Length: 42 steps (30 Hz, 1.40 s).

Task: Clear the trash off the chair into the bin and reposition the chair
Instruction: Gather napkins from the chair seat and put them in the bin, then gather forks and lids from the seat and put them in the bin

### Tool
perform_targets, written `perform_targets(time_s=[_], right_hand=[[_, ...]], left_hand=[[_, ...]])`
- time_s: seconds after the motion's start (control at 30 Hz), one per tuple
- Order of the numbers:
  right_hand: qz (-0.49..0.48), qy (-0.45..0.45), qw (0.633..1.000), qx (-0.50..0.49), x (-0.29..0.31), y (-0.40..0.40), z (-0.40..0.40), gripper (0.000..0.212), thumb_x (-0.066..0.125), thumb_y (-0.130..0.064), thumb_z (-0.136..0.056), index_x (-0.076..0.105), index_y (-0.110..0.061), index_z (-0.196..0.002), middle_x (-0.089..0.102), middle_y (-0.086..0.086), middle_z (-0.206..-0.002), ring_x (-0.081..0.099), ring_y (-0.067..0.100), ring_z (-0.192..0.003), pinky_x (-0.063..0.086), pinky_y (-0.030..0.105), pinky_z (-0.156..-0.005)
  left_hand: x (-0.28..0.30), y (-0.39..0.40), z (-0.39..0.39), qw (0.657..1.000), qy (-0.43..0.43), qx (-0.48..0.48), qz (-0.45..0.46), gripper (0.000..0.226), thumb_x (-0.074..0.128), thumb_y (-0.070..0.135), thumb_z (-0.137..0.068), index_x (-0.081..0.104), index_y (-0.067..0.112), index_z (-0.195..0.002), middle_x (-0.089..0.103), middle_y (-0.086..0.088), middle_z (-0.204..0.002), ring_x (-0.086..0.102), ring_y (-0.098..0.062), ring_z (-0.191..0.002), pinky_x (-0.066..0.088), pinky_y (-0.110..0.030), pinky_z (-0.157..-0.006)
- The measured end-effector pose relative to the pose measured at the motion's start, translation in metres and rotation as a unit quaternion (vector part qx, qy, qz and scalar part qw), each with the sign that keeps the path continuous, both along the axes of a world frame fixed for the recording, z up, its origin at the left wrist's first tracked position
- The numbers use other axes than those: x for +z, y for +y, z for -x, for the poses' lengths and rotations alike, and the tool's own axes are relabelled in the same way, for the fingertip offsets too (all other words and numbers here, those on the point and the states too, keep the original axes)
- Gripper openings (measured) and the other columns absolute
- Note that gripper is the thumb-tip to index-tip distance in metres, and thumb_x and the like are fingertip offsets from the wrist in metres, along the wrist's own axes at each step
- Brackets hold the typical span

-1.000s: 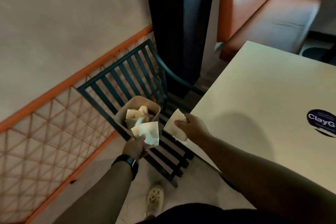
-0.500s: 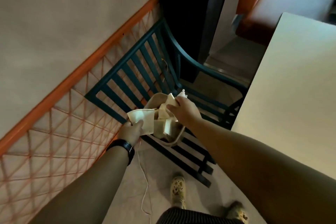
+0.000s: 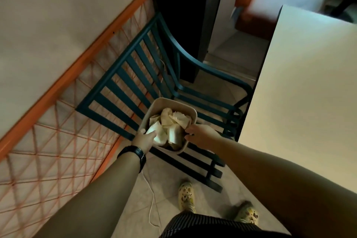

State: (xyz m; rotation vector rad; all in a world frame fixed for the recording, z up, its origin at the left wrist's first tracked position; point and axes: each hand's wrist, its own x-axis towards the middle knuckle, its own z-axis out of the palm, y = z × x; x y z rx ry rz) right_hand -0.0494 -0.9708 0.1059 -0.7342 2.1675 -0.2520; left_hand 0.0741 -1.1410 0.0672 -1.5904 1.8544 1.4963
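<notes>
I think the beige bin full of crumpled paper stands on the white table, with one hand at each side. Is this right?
Not quite. In the head view the beige bin sits on the green slatted chair, not the white table. The left hand and right hand are at its sides.

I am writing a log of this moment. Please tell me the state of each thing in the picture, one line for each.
Bin: on the chair seat, filled with crumpled paper.
Paper trash: inside the bin, crumpled.
Left hand: at the bin's near-left rim, on a paper piece.
Right hand: gripping the bin's right rim.
Chair: upright, partly under the table, back near the wall.
Table: top bare where visible.
</notes>
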Motion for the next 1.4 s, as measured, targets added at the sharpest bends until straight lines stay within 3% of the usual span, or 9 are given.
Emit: perform_targets(time_s=[0.13,0.27,0.3,0.5,0.77,0.93,1.1,1.3,1.4], right_hand=[[0.030,-0.025,0.999,-0.018,0.010,0.008,-0.007,0.036,0.048,-0.033,-0.098,0.060,-0.012,-0.126,0.061,0.007,-0.126,0.056,0.026,-0.117,0.044,0.039,-0.101],[0.069,-0.017,0.994,-0.081,0.024,0.026,-0.015,0.027,0.048,-0.031,-0.099,0.064,-0.019,-0.118,0.064,0.003,-0.115,0.061,0.021,-0.105,0.049,0.037,-0.096],[0.078,-0.012,0.992,-0.097,0.027,0.033,-0.016,0.026,0.048,-0.031,-0.099,0.064,-0.019,-0.116,0.064,0.003,-0.112,0.062,0.020,-0.102,0.051,0.036,-0.094],[0.157,-0.040,0.956,-0.244,0.047,0.095,-0.010,0.017,0.055,-0.029,-0.096,0.064,-0.023,-0.110,0.063,-0.004,-0.100,0.060,0.013,-0.093,0.053,0.030,-0.088],[0.188,0.021,0.903,-0.385,0.063,0.237,-0.017,0.031,0.057,-0.032,-0.096,0.062,-0.020,-0.123,0.063,-0.001,-0.125,0.058,0.014,-0.112,0.045,0.027,-0.093],[0.181,0.059,0.877,-0.442,0.069,0.350,-0.037,0.030,0.058,-0.031,-0.095,0.063,-0.019,-0.122,0.064,0.000,-0.122,0.059,0.015,-0.109,0.046,0.028,-0.093],[0.180,0.066,0.851,-0.488,0.071,0.459,-0.066,0.027,0.062,-0.031,-0.092,0.065,-0.021,-0.117,0.066,-0.002,-0.117,0.059,0.011,-0.102,0.048,0.027,-0.089],[0.164,0.087,0.819,-0.543,0.071,0.592,-0.101,0.026,0.064,-0.030,-0.091,0.066,-0.018,-0.114,0.067,0.001,-0.111,0.061,0.015,-0.101,0.047,0.025,-0.082],[0.158,0.087,0.784,-0.594,0.070,0.643,-0.118,0.024,0.064,-0.031,-0.091,0.066,-0.019,-0.112,0.066,-0.001,-0.108,0.063,0.018,-0.097,0.051,0.030,-0.082]], left_hand=[[0.009,0.012,0.007,1.000,0.018,-0.016,-0.008,0.051,0.056,0.042,-0.090,0.048,0.020,-0.135,0.049,-0.005,-0.139,0.049,-0.026,-0.123,0.041,-0.040,-0.105],[0.021,0.030,0.020,0.997,0.055,-0.034,-0.050,0.022,0.061,0.044,-0.083,0.062,0.025,-0.094,0.065,-0.016,-0.098,0.058,-0.033,-0.097,0.048,-0.039,-0.089],[0.022,0.036,0.025,0.995,0.064,-0.048,-0.058,0.025,0.062,0.047,-0.078,0.061,0.026,-0.092,0.067,-0.012,-0.099,0.060,-0.029,-0.098,0.048,-0.043,-0.096],[0.053,0.100,0.060,0.983,0.106,-0.138,-0.063,0.024,0.052,0.036,-0.093,0.061,0.022,-0.110,0.066,-0.003,-0.102,0.061,-0.022,-0.094,0.049,-0.038,-0.089],[0.079,0.236,0.095,0.947,0.164,-0.268,-0.061,0.020,0.054,0.031,-0.094,0.059,0.023,-0.112,0.064,0.001,-0.106,0.059,-0.018,-0.099,0.047,-0.030,-0.078],[0.090,0.345,0.097,0.925,0.172,-0.334,-0.062,0.023,0.054,0.036,-0.093,0.062,0.022,-0.109,0.065,0.003,-0.106,0.060,-0.017,-0.101,0.048,-0.037,-0.088],[0.094,0.453,0.081,0.909,0.164,-0.371,-0.098,0.021,0.056,0.034,-0.093,0.059,0.022,-0.110,0.064,-0.001,-0.112,0.060,-0.017,-0.103,0.047,-0.030,-0.078],[0.093,0.586,0.066,0.881,0.152,-0.436,-0.103,0.013,0.053,0.032,-0.094,0.061,0.024,-0.101,0.065,-0.002,-0.110,0.061,-0.018,-0.102,0.049,-0.033,-0.085],[0.094,0.640,0.062,0.857,0.136,-0.484,-0.110,0.012,0.053,0.030,-0.095,0.061,0.022,-0.099,0.064,-0.003,-0.104,0.058,-0.017,-0.094,0.046,-0.028,-0.073]])
